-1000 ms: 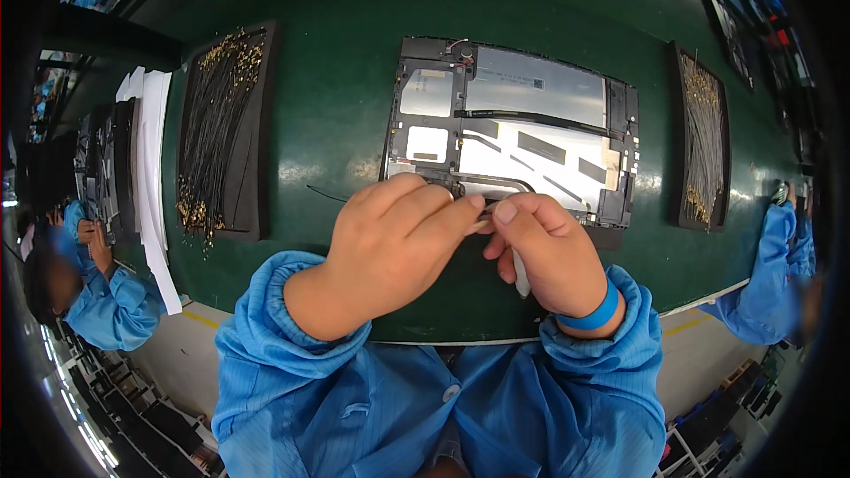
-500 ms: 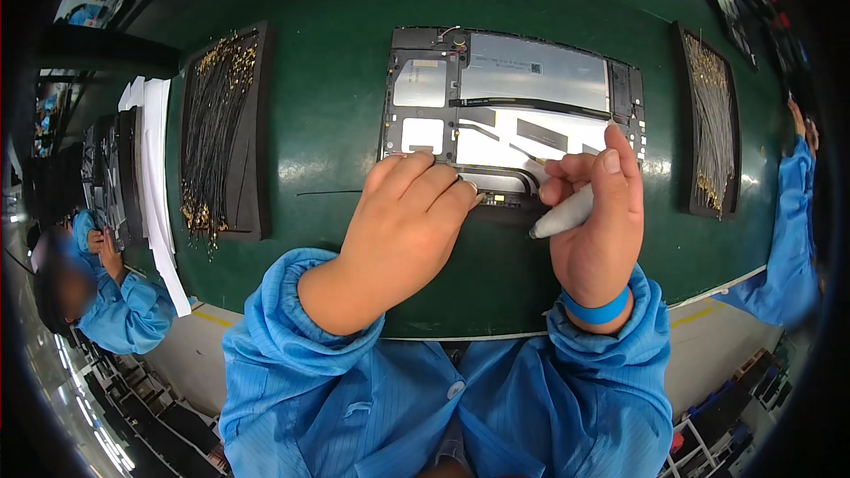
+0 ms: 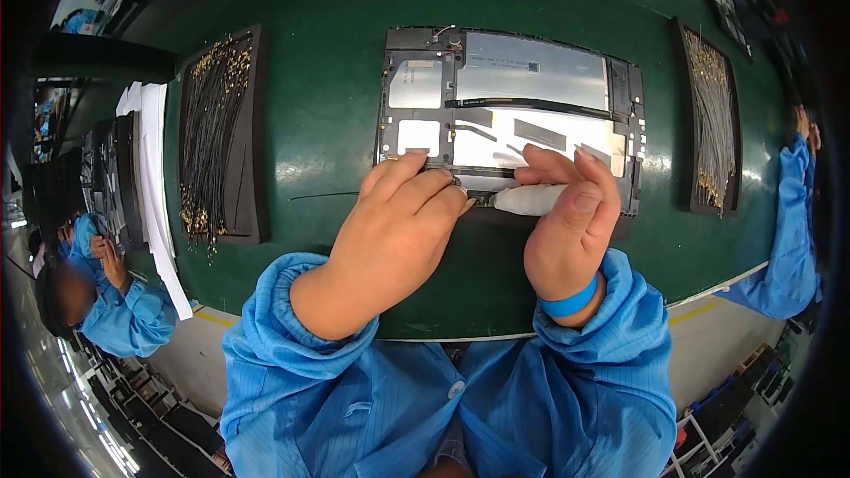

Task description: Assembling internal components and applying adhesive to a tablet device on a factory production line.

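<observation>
A flat, opened electronic device point(image 3: 531, 80) with a dark frame and silver plates lies before me. My left hand point(image 3: 381, 230) bends over its lower left edge, fingertips pressed together there. A thin black cable point(image 3: 323, 196) with a loose end runs leftward from beneath that hand; its other end is hidden. My right hand point(image 3: 571, 235), wearing a blue wristband point(image 3: 569, 301), is closed around a thick white tapered tool point(image 3: 529, 200). The tool's dark tip points left and meets the device's lower edge, close to my left fingertips. What lies right under those fingertips cannot be made out.
On the left stands a dark tray point(image 3: 252, 142) of black cables with gold-coloured ends; another tray point(image 3: 728, 142) on the right holds grey ones. White sheets and dark panels point(image 3: 146, 168) stack at the left table edge. People in blue sleeves point(image 3: 133, 314) sit on both sides.
My right hand has moved left and slightly down, swinging the white tool's tip onto the device's lower edge. My left hand has shifted slightly left, and the device has moved very slightly.
</observation>
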Demonstrator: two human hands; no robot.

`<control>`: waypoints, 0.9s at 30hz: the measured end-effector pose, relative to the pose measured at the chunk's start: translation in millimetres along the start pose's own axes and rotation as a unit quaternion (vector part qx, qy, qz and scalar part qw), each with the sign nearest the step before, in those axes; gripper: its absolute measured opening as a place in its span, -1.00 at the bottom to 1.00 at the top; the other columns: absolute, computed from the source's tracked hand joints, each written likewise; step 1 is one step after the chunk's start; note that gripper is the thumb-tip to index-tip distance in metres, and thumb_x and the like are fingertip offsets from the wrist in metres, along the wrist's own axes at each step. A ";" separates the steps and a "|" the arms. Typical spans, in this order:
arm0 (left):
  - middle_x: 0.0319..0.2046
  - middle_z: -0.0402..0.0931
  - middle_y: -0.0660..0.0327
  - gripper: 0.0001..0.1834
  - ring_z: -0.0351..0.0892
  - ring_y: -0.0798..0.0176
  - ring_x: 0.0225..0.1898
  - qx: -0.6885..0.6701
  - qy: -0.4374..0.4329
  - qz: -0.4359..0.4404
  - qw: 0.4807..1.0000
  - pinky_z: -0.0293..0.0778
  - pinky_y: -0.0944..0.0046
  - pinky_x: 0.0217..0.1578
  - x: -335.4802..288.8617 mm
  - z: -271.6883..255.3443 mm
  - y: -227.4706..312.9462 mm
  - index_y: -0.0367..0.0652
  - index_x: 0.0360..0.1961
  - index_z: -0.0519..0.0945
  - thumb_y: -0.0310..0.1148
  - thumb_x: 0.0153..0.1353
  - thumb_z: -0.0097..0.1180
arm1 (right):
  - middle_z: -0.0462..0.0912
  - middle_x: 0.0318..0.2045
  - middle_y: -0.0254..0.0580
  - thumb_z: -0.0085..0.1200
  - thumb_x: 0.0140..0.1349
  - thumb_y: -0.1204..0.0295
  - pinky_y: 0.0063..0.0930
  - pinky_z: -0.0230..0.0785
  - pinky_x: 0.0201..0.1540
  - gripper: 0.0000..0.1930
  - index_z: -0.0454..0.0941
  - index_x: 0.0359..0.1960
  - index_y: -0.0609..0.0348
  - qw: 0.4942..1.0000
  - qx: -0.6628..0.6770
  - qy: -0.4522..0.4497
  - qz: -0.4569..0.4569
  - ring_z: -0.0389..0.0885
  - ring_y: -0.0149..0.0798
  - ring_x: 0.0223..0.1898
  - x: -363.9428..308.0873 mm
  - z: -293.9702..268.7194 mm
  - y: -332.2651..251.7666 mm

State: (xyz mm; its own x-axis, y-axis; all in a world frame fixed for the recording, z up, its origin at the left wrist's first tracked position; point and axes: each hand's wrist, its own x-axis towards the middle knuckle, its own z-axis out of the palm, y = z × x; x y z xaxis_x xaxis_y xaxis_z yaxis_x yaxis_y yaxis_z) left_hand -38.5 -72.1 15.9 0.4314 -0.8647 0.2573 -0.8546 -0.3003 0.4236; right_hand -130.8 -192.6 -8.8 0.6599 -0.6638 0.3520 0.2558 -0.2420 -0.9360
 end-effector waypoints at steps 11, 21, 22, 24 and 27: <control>-0.37 0.43 0.17 -0.81 0.34 0.05 -0.18 0.002 0.009 0.003 1.000 0.28 0.14 -0.18 0.3 1.5 1.1 -0.18 -0.47 0.51 -0.49 -0.23 0.15 | 0.49 -0.33 -0.02 -0.26 0.19 0.33 -0.51 0.27 -0.24 -0.71 0.17 -0.13 0.26 1.000 -0.015 0.002 0.003 0.42 -0.36 -0.35 -0.6 0.3 0.3; -0.37 0.43 0.16 -0.79 0.33 0.03 -0.17 -0.007 0.000 0.007 1.000 0.27 0.13 -0.17 1.1 0.0 0.9 -0.19 -0.45 0.50 -0.51 -0.24 0.12 | 0.51 -0.43 -0.09 -0.16 0.14 0.39 -0.51 0.33 -0.36 -0.80 0.30 -0.27 0.26 0.999 -0.051 0.013 -0.003 0.49 -0.30 -0.45 1.5 4.7 -4.4; -0.37 0.42 0.17 -0.80 0.32 0.04 -0.17 -0.006 -0.003 0.011 1.000 0.24 0.15 -0.16 1.3 -0.4 0.1 -0.20 -0.44 0.49 -0.51 -0.22 0.08 | 0.51 -0.43 -0.09 -0.16 0.14 0.39 -0.51 0.33 -0.36 -0.80 0.30 -0.27 0.26 0.999 -0.050 0.013 -0.003 0.49 -0.30 -0.45 9.5 6.8 -10.8; -0.38 0.41 0.18 -0.80 0.31 0.06 -0.17 0.000 -0.008 0.011 1.000 0.21 0.17 -0.15 -1.3 -1.2 -2.3 -0.21 -0.43 0.47 -0.50 -0.21 0.04 | 0.50 -0.53 -0.16 -0.04 0.02 0.44 -0.48 0.33 -0.46 -0.88 0.39 -0.43 0.22 0.942 -0.229 -0.202 -0.137 0.47 -0.23 -0.53 30.7 12.4 -27.1; -0.37 0.40 0.17 -0.77 0.30 0.05 -0.16 0.008 -0.006 0.010 1.000 0.21 0.16 -0.13 -6.7 -1.1 -0.8 -0.21 -0.41 0.47 -0.51 -0.22 0.05 | 0.48 -0.60 -0.21 0.03 -0.08 0.45 -0.42 0.29 -0.51 -0.90 0.42 -0.52 0.18 0.936 -0.231 -0.218 -0.152 0.43 -0.18 -0.57 27.9 17.2 -26.6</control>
State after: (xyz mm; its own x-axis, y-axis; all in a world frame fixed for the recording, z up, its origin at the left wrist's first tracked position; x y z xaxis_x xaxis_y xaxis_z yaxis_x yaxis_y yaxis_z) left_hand -40.3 -65.5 14.8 0.4109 -0.8755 0.2542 -0.8676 -0.2898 0.4042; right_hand -107.0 -192.6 26.1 0.8578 -0.1868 0.4788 0.2126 -0.7193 -0.6614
